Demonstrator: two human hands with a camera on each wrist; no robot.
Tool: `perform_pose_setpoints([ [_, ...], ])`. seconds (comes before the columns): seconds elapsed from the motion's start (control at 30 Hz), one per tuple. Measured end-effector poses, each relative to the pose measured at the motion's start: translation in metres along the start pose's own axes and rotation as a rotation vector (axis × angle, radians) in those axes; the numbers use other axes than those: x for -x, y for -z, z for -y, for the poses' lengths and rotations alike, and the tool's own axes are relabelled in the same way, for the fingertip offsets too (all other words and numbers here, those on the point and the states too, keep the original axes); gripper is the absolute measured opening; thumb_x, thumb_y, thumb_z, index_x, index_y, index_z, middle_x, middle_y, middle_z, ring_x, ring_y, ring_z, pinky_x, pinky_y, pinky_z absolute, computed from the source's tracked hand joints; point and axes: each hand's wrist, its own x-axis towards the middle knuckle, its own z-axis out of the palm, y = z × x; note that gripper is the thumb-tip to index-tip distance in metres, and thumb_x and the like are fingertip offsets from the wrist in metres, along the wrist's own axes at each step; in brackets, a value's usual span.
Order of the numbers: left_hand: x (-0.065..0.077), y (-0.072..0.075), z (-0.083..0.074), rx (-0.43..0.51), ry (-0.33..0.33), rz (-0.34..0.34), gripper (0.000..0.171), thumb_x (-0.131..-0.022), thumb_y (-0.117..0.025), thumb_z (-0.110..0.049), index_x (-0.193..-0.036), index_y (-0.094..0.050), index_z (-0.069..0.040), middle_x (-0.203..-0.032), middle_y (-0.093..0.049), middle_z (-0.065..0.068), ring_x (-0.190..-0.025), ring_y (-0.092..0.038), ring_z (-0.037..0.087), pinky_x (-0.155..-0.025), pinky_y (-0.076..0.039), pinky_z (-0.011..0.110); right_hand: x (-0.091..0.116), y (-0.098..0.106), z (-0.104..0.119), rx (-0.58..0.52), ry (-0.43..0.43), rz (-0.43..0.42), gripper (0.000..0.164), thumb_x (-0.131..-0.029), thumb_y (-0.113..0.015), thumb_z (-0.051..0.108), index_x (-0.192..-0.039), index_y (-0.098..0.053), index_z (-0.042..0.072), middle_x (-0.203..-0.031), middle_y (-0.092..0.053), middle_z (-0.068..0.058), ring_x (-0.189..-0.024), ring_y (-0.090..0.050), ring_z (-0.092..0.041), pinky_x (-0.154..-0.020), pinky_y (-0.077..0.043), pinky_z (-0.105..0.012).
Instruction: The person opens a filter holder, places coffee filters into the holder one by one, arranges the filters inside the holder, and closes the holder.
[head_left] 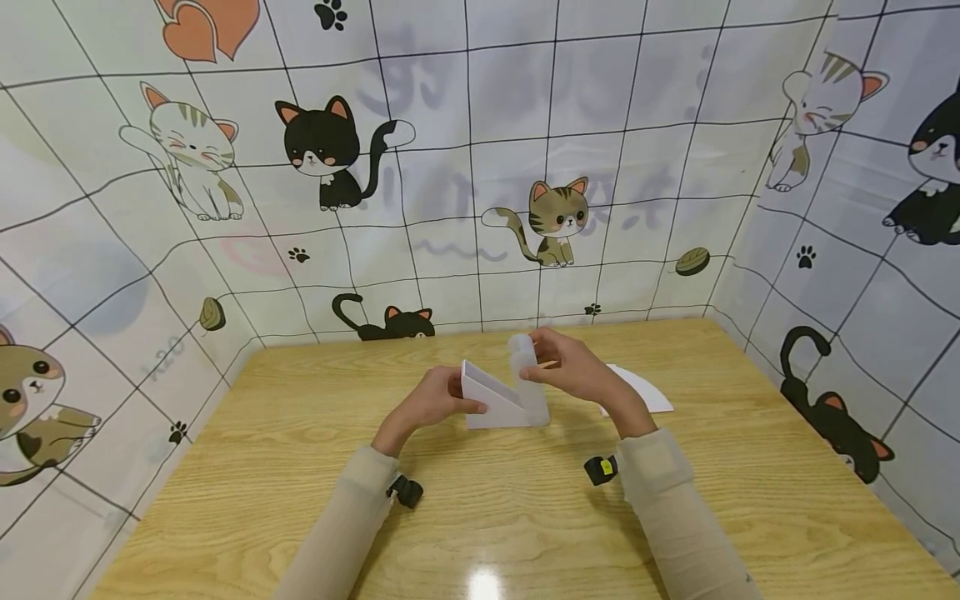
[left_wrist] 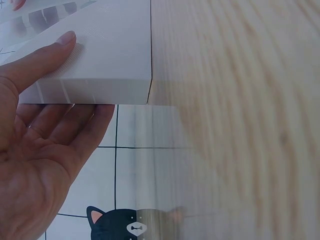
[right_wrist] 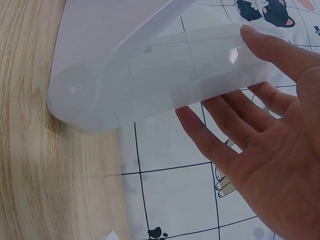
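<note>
A white wedge-shaped box [head_left: 495,413] stands on the table with its slanted side open. At its right end a frosted, see-through lid [right_wrist: 170,75] swings up from a rounded corner. My left hand [head_left: 431,400] grips the box's left end; in the left wrist view the thumb lies on its flat face [left_wrist: 115,50] and the fingers are behind it. My right hand [head_left: 573,368] holds the raised lid near its free end, thumb on one edge and fingertips along the other. The inside of the box is mostly hidden.
A white fan-shaped piece [head_left: 645,392] lies on the wooden table [head_left: 510,500] to the right, partly behind the right wrist. Cat-printed sheeting [head_left: 450,167] encloses the table at the back and sides. Small black devices [head_left: 602,470] sit at both wrists.
</note>
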Motion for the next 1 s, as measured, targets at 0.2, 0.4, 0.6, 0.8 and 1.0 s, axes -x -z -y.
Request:
perform_pose_setpoints([
  [0.2, -0.0007, -0.0005, 0.0014, 0.002, 0.005, -0.003, 0.033, -0.088, -0.083, -0.013, -0.119, -0.072, -0.006, -0.113, -0.078, 0.012, -0.095, -0.076, 0.018, -0.081, -0.062, 0.031, 0.0006, 0.0005, -0.001, -0.001, 0.004, 0.005, 0.047, -0.098, -0.073, 0.022, -0.138, -0.055, 0.007, -0.124, -0.068, -0.017, -0.117, -0.067, -0.033, -0.103, -0.053, -0.055],
  [0.4, -0.0009, -0.001, 0.0023, 0.002, 0.002, -0.007, 0.034, -0.088, -0.083, -0.012, -0.119, -0.072, -0.006, -0.112, -0.078, 0.012, -0.095, -0.077, 0.018, -0.081, -0.062, 0.032, 0.0001, 0.0008, -0.0017, 0.0, 0.002, 0.005, 0.047, -0.098, -0.074, 0.023, -0.138, -0.055, 0.008, -0.124, -0.069, -0.015, -0.117, -0.067, -0.032, -0.103, -0.053, -0.055],
  [0.6, -0.0009, -0.0012, 0.0029, 0.002, 0.009, -0.004, 0.034, -0.088, -0.084, -0.011, -0.119, -0.072, -0.006, -0.112, -0.078, 0.012, -0.094, -0.077, 0.017, -0.08, -0.061, 0.03, 0.0004, 0.0014, -0.002, -0.001, 0.007, 0.004, 0.047, -0.098, -0.074, 0.023, -0.137, -0.055, 0.008, -0.124, -0.069, -0.015, -0.117, -0.067, -0.032, -0.102, -0.053, -0.054],
  [0.8, 0.0001, -0.0005, 0.0017, -0.001, 0.018, -0.007, 0.034, -0.088, -0.083, -0.011, -0.119, -0.072, -0.007, -0.113, -0.078, 0.012, -0.095, -0.077, 0.018, -0.081, -0.061, 0.031, 0.001, 0.0024, -0.0005, -0.002, 0.011, 0.012, 0.047, -0.098, -0.074, 0.023, -0.138, -0.054, 0.007, -0.124, -0.068, -0.016, -0.117, -0.067, -0.032, -0.102, -0.054, -0.054],
  [1.0, 0.0001, -0.0007, 0.0012, 0.004, 0.013, -0.003, 0.034, -0.088, -0.083, -0.012, -0.12, -0.071, -0.006, -0.113, -0.078, 0.013, -0.095, -0.077, 0.018, -0.082, -0.062, 0.032, 0.001, 0.0031, -0.0014, -0.005, -0.009, 0.003, 0.047, -0.097, -0.075, 0.023, -0.137, -0.055, 0.011, -0.123, -0.068, -0.012, -0.116, -0.067, -0.03, -0.102, -0.053, -0.053],
])
